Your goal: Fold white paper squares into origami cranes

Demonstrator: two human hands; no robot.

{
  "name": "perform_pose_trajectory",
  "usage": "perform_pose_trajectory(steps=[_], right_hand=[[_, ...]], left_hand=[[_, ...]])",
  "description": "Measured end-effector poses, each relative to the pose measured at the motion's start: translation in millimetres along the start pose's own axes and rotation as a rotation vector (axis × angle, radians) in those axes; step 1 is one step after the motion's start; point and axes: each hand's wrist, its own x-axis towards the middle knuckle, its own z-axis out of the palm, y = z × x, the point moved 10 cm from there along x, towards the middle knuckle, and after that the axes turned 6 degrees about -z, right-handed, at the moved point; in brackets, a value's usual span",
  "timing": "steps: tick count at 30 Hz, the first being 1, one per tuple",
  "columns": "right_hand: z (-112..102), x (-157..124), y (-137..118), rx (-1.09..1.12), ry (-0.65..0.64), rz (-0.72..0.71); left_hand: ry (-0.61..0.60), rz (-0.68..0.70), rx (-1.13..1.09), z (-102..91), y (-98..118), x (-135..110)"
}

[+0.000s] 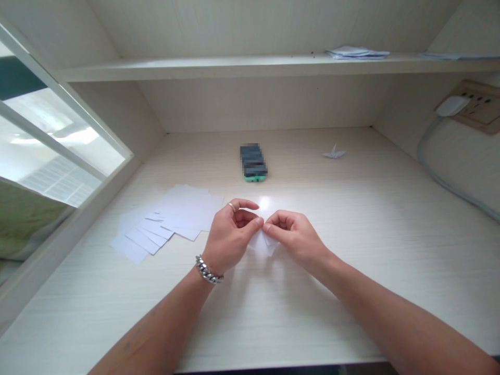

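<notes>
My left hand [230, 234] and my right hand [292, 233] meet over the middle of the pale wooden desk [351, 219]. Both pinch a small folded piece of white paper [266, 244] between fingertips and thumbs. Most of the paper is hidden under the fingers; only its lower corners show. The left wrist wears a silver chain bracelet and one finger a ring.
A spread of white paper sheets [167, 219] lies left of the hands. A phone [253, 162] in a green case lies farther back. A folded paper crane [333, 153] stands at the back right. More papers [356, 52] rest on the shelf above. A plug and cable [449, 107] run along the right wall.
</notes>
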Motion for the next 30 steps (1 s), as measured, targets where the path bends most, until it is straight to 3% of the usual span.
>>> perform_pose_trajectory(steps=[5,11,16,24,30], right_hand=[[8,0,4,0.047,-0.074,0.058],[2,1,0,0.016,-0.021,-0.001],[7,1,4,0.048,-0.081,0.043],[-1,1,-6,-0.025,-0.002,-0.051],[2,2,-7,-0.118,-0.046,-0.067]], left_hand=[[0.085,0.031,-0.041,-8.8,3,-1],[0.102,0.025,-0.066,-9.0,4,-2],[0.136,0.026,-0.071,-13.9,4,-2],[-0.045,-0.018,-0.077,3.1,-3,2],[0.066,0.003,-0.109,-6.4,0,0]])
